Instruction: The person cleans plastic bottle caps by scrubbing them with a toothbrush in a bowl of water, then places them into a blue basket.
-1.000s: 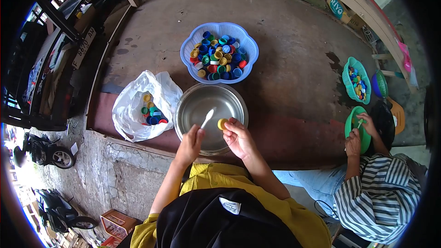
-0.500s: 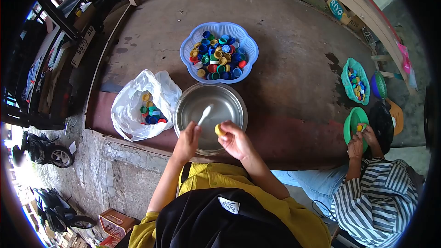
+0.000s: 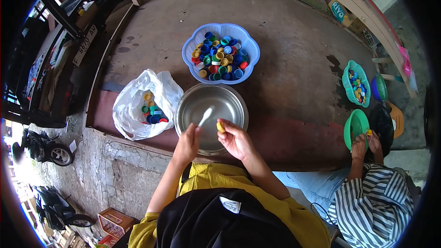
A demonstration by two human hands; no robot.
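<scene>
My left hand [image 3: 187, 146] is closed round the handle of a white toothbrush-like stick [image 3: 206, 115], whose wider end points up over the metal bowl [image 3: 245, 110]. Between the fingers and thumb of my right hand [image 3: 238, 141] is a yellow bottle cap [image 3: 221, 126], held above the bowl's right side, apart from the stick. Behind the bowl, a blue plastic basket [image 3: 189, 48] holds many coloured bottle caps [image 3: 220, 57]. To the left, an open white plastic bag [image 3: 126, 105] contains more caps [image 3: 152, 110].
At right, a person in a striped shirt [image 3: 372, 202] holds a small yellow thing beside a green bowl [image 3: 348, 128]. A turquoise basket of caps [image 3: 347, 82] stands behind that bowl. A wet patch [image 3: 337, 66] marks the brown table [image 3: 294, 64].
My hands stay over the bowl; the yellow cap has turned slightly in my right fingers. The other person's hands have shifted down and right, off the green bowl's middle.
</scene>
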